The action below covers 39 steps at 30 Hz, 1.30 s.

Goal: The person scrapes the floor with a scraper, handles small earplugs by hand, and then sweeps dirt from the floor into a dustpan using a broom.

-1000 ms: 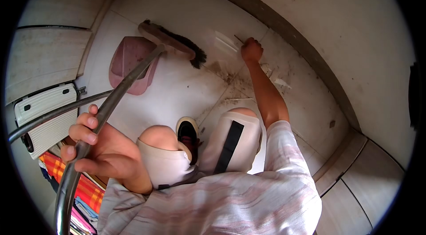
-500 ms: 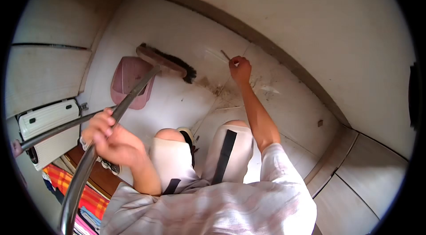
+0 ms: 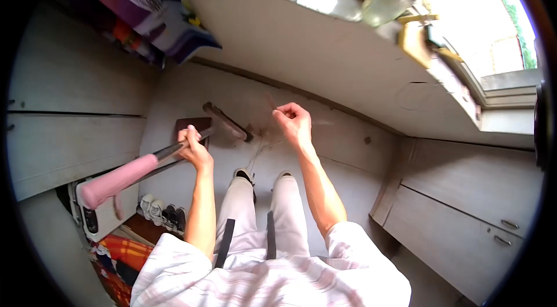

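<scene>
At left, the pink-gripped broom (image 3: 169,152) slants down to the floor (image 3: 342,143), your left hand (image 3: 197,149) curled around its pole. The dustpan (image 3: 201,123) sits beyond that hand, near the broom's head. Further right, your right hand (image 3: 295,124) pinches 1 thin, blurred stick (image 3: 271,103), fingertips nearly together.

Broom handle (image 3: 168,151) smooth metal (grip (image 3: 119,182) matt, plastic-looking).

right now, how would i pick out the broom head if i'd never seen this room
Start at the pale floor and find the reddish dustpan, partly behind the left hand. The broom head is right of it in the picture. Unlike the broad dustpan, it is a long, narrow bar slanting down to the right, edged with dark bristles.
</scene>
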{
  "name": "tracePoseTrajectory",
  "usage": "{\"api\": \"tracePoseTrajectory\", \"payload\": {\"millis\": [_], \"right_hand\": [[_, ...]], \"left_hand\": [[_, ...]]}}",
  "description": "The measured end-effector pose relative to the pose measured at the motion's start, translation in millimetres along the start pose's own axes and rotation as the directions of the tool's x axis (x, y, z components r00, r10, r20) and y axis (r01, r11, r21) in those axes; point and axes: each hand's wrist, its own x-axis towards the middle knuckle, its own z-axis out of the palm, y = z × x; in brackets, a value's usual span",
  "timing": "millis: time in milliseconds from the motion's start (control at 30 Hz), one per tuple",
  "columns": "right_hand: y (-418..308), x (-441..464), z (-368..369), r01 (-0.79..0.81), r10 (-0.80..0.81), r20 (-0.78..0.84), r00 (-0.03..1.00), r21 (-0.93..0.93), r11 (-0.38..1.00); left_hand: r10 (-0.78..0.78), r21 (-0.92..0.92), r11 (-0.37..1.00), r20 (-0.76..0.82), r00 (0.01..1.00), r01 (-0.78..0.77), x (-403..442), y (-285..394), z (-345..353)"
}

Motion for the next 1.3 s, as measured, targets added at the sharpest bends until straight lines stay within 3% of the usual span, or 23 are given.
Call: {"api": "tracePoseTrajectory", "payload": {"millis": [67, 167, 333, 400, 500, 533, 667, 700, 767, 867, 1000, 1167, 1300], "right_hand": [[-67, -20, -29, 0.027, -0.027, -0.069, 0.997, 0.005, 1.0], [-151, -33, -66, 0.192, -0.231, -0.211, 0.95, -0.193, 0.962], [-225, -6, -107, 0.2, -0.296, -0.203, 0.933, -0.391, 0.898], [-239, -5, -117, 0.132, -0.236, -0.22, 0.947, -0.401, 0.906], [-222, -9, -142, 0.108, -0.197, -0.24, 0.951, -0.337, 0.935], [-212, -13, -153, 0.032, -0.115, -0.236, 0.965, -0.329, 0.944], [-192, -34, -209, -0.087, 0.042, -0.344, 0.938, -0.117, 0.989], [-202, -44, -229, -0.126, 0.089, -0.387, 0.918, -0.07, 0.99], [-178, -47, -269, -0.101, 0.147, -0.441, 0.885, 0.126, 0.987], [-165, -51, -323, -0.015, 0.209, -0.484, 0.85, 0.375, 0.927], [-137, -25, -386, -0.06, 0.43, -0.385, 0.816, 0.685, 0.726], [-98, 37, -458, -0.057, 0.523, -0.426, 0.738, 0.733, 0.678], [-94, 71, -491, -0.108, 0.569, -0.473, 0.672, 0.698, 0.708]], "left_hand": [[-0.066, 0.063, 0.996, 0.076, 0.995, 0.061, -11, 42, 5], [-0.121, 0.128, 0.987, 0.228, 0.966, 0.094, -26, 92, 8], [-0.119, 0.158, 0.985, 0.329, 0.937, 0.069, -49, 148, 29], [-0.159, 0.124, 0.985, 0.388, 0.908, 0.12, -60, 158, 37], [-0.207, 0.182, 0.974, 0.446, 0.871, 0.138, -86, 177, 51], [-0.246, 0.232, 0.961, 0.453, 0.857, 0.153, -93, 182, 57], [-0.234, 0.325, 0.944, 0.522, 0.82, 0.062, -138, 182, 86], [-0.147, 0.269, 0.963, 0.562, 0.814, -0.011, -151, 174, 97], [-0.146, 0.288, 0.956, 0.623, 0.769, -0.052, -174, 160, 114], [-0.19, 0.319, 0.943, 0.743, 0.641, -0.09, -204, 186, 151], [-0.145, 0.261, 0.95, 0.857, 0.495, -0.173, -236, 194, 188], [-0.137, 0.228, 0.942, 0.932, 0.334, -0.247, -259, 192, 221], [-0.17, 0.252, 0.926, 0.943, 0.287, -0.28, -271, 208, 243]]}}
